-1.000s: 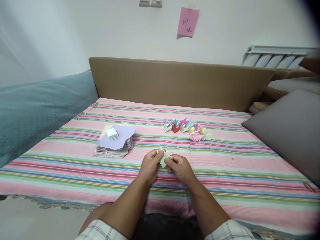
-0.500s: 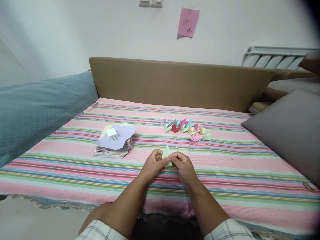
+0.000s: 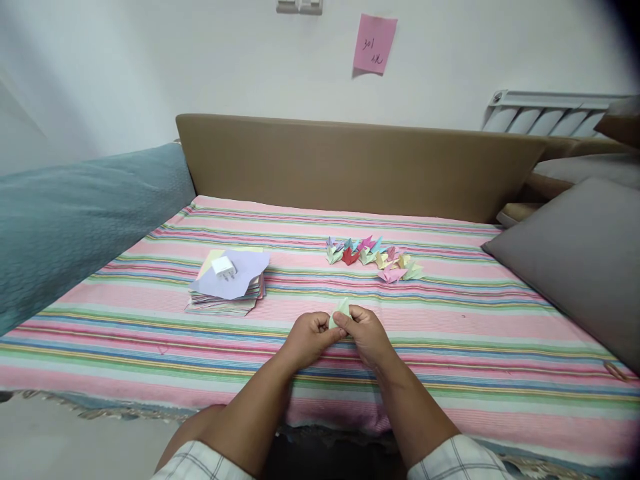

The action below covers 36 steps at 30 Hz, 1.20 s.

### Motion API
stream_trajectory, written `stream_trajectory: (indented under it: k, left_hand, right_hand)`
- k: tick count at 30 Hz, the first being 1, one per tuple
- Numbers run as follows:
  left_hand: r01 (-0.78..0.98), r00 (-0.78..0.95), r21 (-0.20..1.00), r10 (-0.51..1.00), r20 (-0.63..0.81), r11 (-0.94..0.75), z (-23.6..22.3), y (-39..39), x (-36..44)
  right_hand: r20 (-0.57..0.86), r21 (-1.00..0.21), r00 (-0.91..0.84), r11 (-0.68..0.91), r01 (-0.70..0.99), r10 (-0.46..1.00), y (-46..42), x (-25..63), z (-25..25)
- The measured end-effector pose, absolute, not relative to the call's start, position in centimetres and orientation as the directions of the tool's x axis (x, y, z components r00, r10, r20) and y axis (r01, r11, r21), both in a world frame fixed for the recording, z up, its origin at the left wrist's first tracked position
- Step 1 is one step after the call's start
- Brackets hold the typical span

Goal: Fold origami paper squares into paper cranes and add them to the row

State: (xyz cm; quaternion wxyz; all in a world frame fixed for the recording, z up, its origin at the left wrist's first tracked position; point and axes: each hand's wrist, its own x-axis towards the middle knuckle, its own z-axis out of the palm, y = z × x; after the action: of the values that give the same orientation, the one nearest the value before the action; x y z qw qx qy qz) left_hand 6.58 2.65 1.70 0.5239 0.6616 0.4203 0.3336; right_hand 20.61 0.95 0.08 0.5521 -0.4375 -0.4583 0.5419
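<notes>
A small folded piece of light green paper (image 3: 342,308) is pinched between my two hands, above the striped cloth (image 3: 200,360). My left hand (image 3: 311,337) has its fingers curled and its thumb pressed at the paper's lower edge. My right hand (image 3: 366,333) grips the other side between thumb and fingers. Much of the paper is hidden behind the thumbs. Beyond my hands lie several folded paper cranes (image 3: 351,256) in red, pink, yellow, blue and green, grouped close together.
To the left stands a stack of coloured paper (image 3: 225,305), a lilac sheet (image 3: 233,285) on top with a white plug adapter (image 3: 223,267) on it. A grey cushion (image 3: 575,253) sits at right, a teal-covered armrest (image 3: 100,207) at left. A brown backrest (image 3: 350,167) runs behind.
The green paper has turned and shifted slightly right between my hands. My left fingers have curled in more, and its thumb has moved to the paper's lower edge.
</notes>
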Motion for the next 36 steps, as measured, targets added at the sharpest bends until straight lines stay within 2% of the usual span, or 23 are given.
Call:
stream_trajectory:
  k: [7,16,19,24,30,36]
  left_hand:
    - [-0.021,0.441,0.998,0.896,-0.039,0.054,1.0,2.4,7.1]
    - [0.006,0.409,1.0,0.912,-0.001,-0.001,1.5,2.4,7.1]
    - [-0.041,0.403,0.999,0.915,-0.011,0.03,1.3,2.4,7.3]
    - [-0.183,0.395,0.967,0.914,-0.094,0.179,0.8,2.2,7.7]
    - [-0.337,0.171,0.931,0.982,-0.084,0.138,0.8,2.7,7.8]
    - [-0.385,0.161,0.908,0.981,-0.11,0.165,0.7,2.7,7.9]
  right_hand:
    - [-0.032,-0.92,0.105,0.012,-0.391,0.994,1.1,20.4,0.2]
    - [-0.09,-0.814,0.118,-0.005,-0.58,0.989,1.1,19.6,0.5]
    - [-0.106,-0.784,0.124,-0.006,-0.621,0.987,1.1,19.4,0.5]
    - [-0.101,-0.791,0.115,-0.01,-0.612,0.988,1.1,19.3,0.5]
    - [-0.115,-0.821,0.057,-0.063,-0.568,0.992,1.1,19.3,0.7]
    - [-0.057,-0.859,0.097,0.001,-0.511,0.994,1.3,19.1,0.7]
